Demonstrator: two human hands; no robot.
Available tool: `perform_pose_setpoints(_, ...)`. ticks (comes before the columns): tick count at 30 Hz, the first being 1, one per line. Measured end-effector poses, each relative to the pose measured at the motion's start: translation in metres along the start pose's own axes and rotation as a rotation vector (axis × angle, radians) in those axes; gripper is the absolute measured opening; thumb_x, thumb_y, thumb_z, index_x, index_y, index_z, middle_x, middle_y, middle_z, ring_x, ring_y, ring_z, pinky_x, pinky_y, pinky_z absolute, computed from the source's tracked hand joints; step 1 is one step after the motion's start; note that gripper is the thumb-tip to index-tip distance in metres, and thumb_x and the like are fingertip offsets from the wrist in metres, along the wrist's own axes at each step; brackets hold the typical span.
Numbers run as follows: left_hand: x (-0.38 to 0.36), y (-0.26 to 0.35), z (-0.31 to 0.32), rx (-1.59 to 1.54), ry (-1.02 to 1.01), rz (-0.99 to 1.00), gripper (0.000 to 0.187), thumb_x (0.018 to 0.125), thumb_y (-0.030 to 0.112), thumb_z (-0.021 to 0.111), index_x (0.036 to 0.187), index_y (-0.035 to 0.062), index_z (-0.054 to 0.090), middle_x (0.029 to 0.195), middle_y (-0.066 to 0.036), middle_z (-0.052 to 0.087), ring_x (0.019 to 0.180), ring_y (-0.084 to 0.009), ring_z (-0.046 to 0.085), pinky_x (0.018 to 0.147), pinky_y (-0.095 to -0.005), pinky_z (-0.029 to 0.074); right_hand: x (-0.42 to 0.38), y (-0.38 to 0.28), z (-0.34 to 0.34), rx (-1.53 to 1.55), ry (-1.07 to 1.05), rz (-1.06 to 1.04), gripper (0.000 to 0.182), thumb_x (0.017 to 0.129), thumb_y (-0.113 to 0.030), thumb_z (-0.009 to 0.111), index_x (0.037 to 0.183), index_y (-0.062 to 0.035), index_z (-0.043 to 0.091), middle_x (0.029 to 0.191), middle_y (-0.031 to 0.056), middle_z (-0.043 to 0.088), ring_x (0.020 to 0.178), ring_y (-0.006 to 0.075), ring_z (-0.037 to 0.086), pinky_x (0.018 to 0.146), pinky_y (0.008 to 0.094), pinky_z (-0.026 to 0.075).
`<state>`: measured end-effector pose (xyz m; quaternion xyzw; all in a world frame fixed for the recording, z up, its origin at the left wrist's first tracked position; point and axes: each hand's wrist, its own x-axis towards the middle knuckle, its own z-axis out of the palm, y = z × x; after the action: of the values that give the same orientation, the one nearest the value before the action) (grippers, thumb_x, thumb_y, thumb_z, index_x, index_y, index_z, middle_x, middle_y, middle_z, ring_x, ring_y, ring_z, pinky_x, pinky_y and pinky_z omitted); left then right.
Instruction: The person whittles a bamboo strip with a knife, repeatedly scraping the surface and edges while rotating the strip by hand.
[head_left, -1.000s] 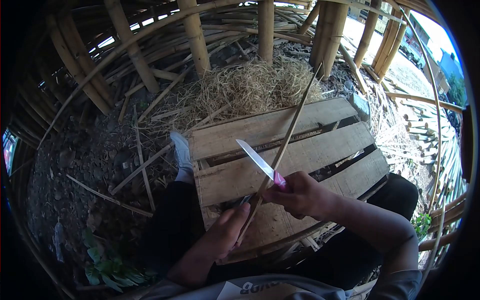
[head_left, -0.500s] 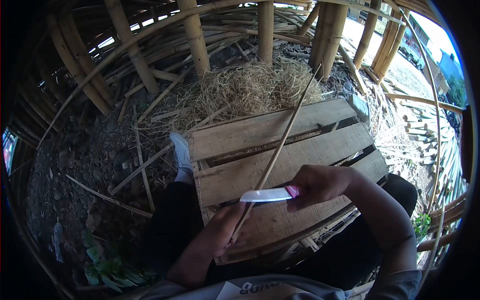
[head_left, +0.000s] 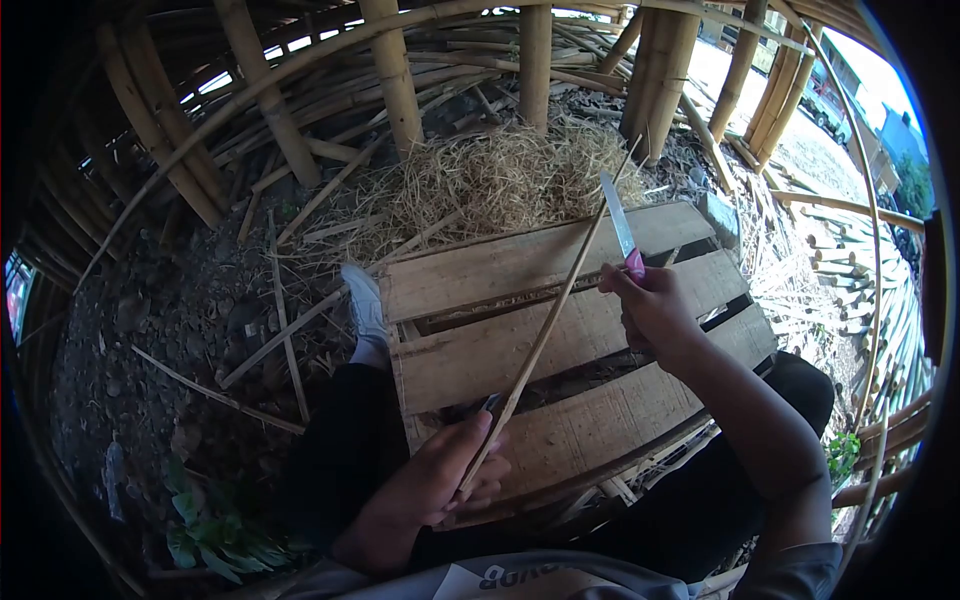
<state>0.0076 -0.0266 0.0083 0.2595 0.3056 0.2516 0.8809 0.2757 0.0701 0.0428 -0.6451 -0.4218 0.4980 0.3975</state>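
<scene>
A thin bamboo strip (head_left: 545, 335) slants up and away across the wooden slatted bench (head_left: 470, 285). Its near end is gripped by my left hand (head_left: 450, 470), fingers wrapped around it and thumb along its side. My right hand (head_left: 650, 305) is closed around the pink handle of a knife (head_left: 617, 220), right of the strip. The blade points up and away, its tip close beside the strip's far part in this view. Most of the handle is hidden in my fingers.
A heap of straw-like shavings (head_left: 500, 175) lies behind the bench. Upright bamboo posts (head_left: 398, 85) and stacked poles stand beyond it. My white shoe (head_left: 364, 300) is at the bench's left side. Loose strips (head_left: 285, 320) and leafy greens (head_left: 215, 535) lie on the ground at left.
My right hand has moved forward with the knife, from across the strip near my left hand to beside its far part. The blade now points away. My left hand keeps holding the strip.
</scene>
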Motion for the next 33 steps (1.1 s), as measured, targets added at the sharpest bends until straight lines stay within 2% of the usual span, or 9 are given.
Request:
perform_pose_setpoints(3,0.0,0.0,-0.001,-0.029,-0.018,-0.015,0.04,0.101,0.049,0.032,0.087,0.0129,0.044,0.05,0.006,0.031,0.036,-0.003,0.024,0.038,-0.0188,0.02,0.001,0.004,0.001,0.037,0.046,-0.059,0.024,0.09,-0.025,0.066,0.089,-0.0024,0.06,0.052,-0.0054,0.039,0.039,0.0037,0.032,0.036,0.0249,0.023)
perform_pose_setpoints(13,-0.001,0.003,0.002,-0.006,0.014,-0.022,0.04,0.102,0.048,0.032,0.088,0.0128,0.045,0.05,0.006,0.032,0.036,-0.003,0.023,0.038,-0.0188,0.02,0.004,0.002,-0.003,0.028,0.062,-0.056,0.023,0.092,-0.025,0.064,0.095,-0.0028,0.06,0.051,-0.004,0.039,0.035,0.0052,0.031,0.033,0.0247,0.021)
perform_pose_setpoints(15,-0.002,0.003,0.002,-0.005,0.007,-0.018,0.04,0.102,0.047,0.031,0.088,0.0126,0.045,0.05,0.006,0.032,0.035,-0.0031,0.023,0.037,-0.0186,0.019,0.001,-0.002,-0.002,-0.255,0.044,-0.041,0.03,0.095,-0.031,0.059,0.088,-0.0017,0.062,0.053,-0.002,0.043,0.04,0.0076,0.038,0.037,0.028,0.029)
perform_pose_setpoints(16,-0.002,0.004,0.002,-0.005,0.006,-0.019,0.04,0.102,0.047,0.031,0.088,0.0126,0.045,0.05,0.006,0.032,0.035,-0.0031,0.023,0.037,-0.0186,0.019,0.003,-0.004,-0.005,-0.255,0.045,-0.041,0.03,0.095,-0.031,0.059,0.088,-0.0017,0.062,0.053,-0.002,0.043,0.04,0.0076,0.038,0.037,0.028,0.029)
perform_pose_setpoints(18,-0.003,0.005,0.001,-0.035,0.002,-0.003,0.039,0.102,0.046,0.031,0.089,0.0125,0.044,0.05,0.006,0.033,0.035,-0.0032,0.023,0.036,-0.0185,0.019,0.01,-0.006,-0.021,-0.585,-0.055,-0.184,0.036,0.094,-0.035,0.058,0.082,-0.0016,0.064,0.057,0.0015,0.05,0.054,0.0113,0.051,0.051,0.0302,0.041)
perform_pose_setpoints(21,-0.003,0.006,-0.006,-0.063,-0.024,-0.005,0.038,0.102,0.046,0.03,0.09,0.0127,0.044,0.05,0.006,0.033,0.034,-0.0033,0.023,0.034,-0.0185,0.019,0.026,-0.013,-0.066,-0.897,-0.242,-0.427,0.032,0.096,-0.032,0.052,0.088,-0.0049,0.068,0.066,0.0037,0.06,0.063,0.0143,0.057,0.062,0.0329,0.047)
perform_pose_setpoints(27,-0.003,0.004,-0.009,-0.096,-0.057,-0.024,0.038,0.102,0.046,0.03,0.091,0.0133,0.044,0.05,0.005,0.033,0.034,-0.0031,0.023,0.035,-0.0183,0.019,0.04,-0.026,-0.1,-1.318,-0.259,-0.237,0.029,0.094,-0.03,0.054,0.091,-0.0045,0.069,0.071,0.009,0.066,0.068,0.0207,0.062,0.066,0.0365,0.049)
perform_pose_setpoints(30,-0.002,0.004,-0.009,-0.077,-0.058,-0.013,0.038,0.102,0.047,0.03,0.091,0.0133,0.044,0.05,0.005,0.033,0.034,-0.0029,0.023,0.035,-0.0183,0.019,0.054,-0.014,-0.098,-1.269,-0.125,-0.416,0.032,0.094,-0.031,0.055,0.088,-0.002,0.069,0.072,0.0132,0.066,0.067,0.0251,0.062,0.067,0.0382,0.05)
perform_pose_setpoints(33,-0.001,0.004,-0.009,-0.079,-0.059,-0.01,0.039,0.102,0.047,0.03,0.091,0.0133,0.044,0.049,0.006,0.033,0.034,-0.0028,0.023,0.035,-0.0183,0.02,0.05,-0.027,-0.093,-1.148,0.018,-0.41,0.034,0.093,-0.032,0.057,0.086,-0.0008,0.068,0.072,0.016,0.065,0.067,0.0274,0.063,0.067,0.0396,0.05)
